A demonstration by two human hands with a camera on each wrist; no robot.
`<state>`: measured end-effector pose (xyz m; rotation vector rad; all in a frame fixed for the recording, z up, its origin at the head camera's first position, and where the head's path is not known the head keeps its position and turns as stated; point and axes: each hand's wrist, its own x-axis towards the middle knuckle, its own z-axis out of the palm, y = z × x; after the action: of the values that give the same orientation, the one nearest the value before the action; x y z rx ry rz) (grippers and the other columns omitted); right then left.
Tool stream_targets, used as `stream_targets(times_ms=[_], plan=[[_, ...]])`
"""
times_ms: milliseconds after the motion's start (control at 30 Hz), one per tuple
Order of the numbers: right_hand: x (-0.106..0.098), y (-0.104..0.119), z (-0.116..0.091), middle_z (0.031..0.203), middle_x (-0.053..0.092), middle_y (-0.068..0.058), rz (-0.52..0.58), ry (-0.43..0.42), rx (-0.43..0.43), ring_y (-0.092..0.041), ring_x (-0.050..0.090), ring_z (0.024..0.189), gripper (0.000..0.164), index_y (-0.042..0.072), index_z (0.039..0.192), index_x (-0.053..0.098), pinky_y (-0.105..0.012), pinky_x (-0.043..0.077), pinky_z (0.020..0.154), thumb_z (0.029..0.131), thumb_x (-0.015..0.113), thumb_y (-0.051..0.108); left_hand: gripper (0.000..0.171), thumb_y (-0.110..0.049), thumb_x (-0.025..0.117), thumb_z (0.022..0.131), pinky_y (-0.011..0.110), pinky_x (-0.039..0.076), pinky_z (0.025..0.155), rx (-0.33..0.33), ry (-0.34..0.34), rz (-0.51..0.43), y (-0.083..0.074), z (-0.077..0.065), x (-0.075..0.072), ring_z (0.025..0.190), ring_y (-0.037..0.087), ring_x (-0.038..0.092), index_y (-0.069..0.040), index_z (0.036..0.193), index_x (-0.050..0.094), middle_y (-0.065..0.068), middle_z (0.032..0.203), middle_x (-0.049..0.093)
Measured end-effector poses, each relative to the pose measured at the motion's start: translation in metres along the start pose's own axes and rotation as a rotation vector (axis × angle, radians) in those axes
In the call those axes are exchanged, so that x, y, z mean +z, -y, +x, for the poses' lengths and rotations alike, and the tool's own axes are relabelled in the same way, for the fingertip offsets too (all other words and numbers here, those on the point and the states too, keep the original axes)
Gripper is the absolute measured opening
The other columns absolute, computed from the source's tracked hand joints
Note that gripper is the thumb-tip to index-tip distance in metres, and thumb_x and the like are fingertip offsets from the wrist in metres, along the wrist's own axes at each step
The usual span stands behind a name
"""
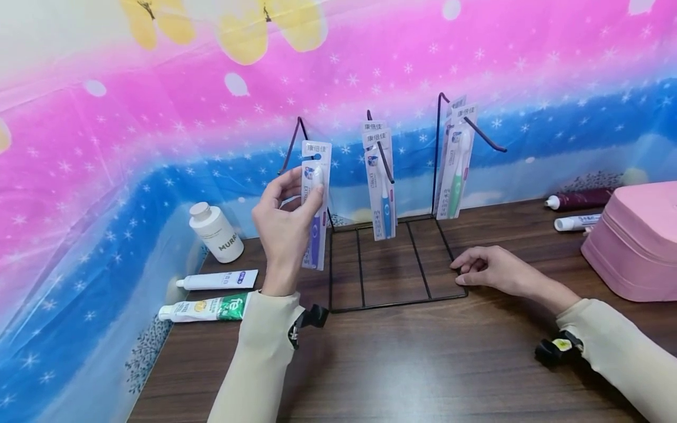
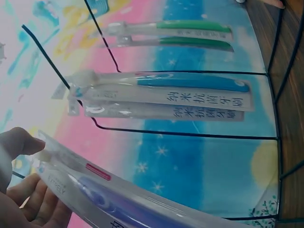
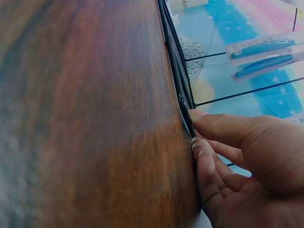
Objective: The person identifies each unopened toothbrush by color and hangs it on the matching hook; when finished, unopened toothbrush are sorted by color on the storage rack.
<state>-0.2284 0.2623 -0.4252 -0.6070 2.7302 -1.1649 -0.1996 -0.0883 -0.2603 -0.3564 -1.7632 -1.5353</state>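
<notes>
My left hand (image 1: 282, 229) pinches a packaged purple toothbrush (image 1: 316, 238) between thumb and fingers, its card upright at the left hook of a black wire rack (image 1: 361, 267). Whether the hook passes through the card's hole, I cannot tell. In the left wrist view the purple toothbrush (image 2: 123, 204) slants across the bottom. Packaged blue toothbrushes (image 1: 386, 205) hang on the middle hook, packaged green toothbrushes (image 1: 456, 188) on the right one. Low at the rack's right side, my right hand (image 1: 497, 271) pinches the base wire, as the right wrist view also shows.
On the left stand a white bottle (image 1: 217, 232) and two toothpaste tubes, one white (image 1: 219, 280), one green and white (image 1: 211, 308). A pink case (image 1: 634, 247) sits at right, beside a dark red tube (image 1: 579, 200) and a white tube (image 1: 576, 222). A patterned cloth (image 1: 211, 135) hangs behind.
</notes>
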Motion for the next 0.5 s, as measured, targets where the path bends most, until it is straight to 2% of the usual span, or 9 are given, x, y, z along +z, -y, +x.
stream_targets(times_ms=[500], plan=[[0.0,0.0,-0.001,0.089,0.066,0.003,-0.014,-0.008,0.007,-0.016,0.059,0.08,0.029,0.015,0.109,0.07,-0.028,0.047,0.066,0.086,0.075,0.033,0.034,0.0,0.073,0.081,0.043,0.054,0.079,0.065,-0.048,-0.008,-0.034,-0.019,-0.004,0.091,0.028,0.061,0.008,0.112,0.063,0.018,0.101,0.063]])
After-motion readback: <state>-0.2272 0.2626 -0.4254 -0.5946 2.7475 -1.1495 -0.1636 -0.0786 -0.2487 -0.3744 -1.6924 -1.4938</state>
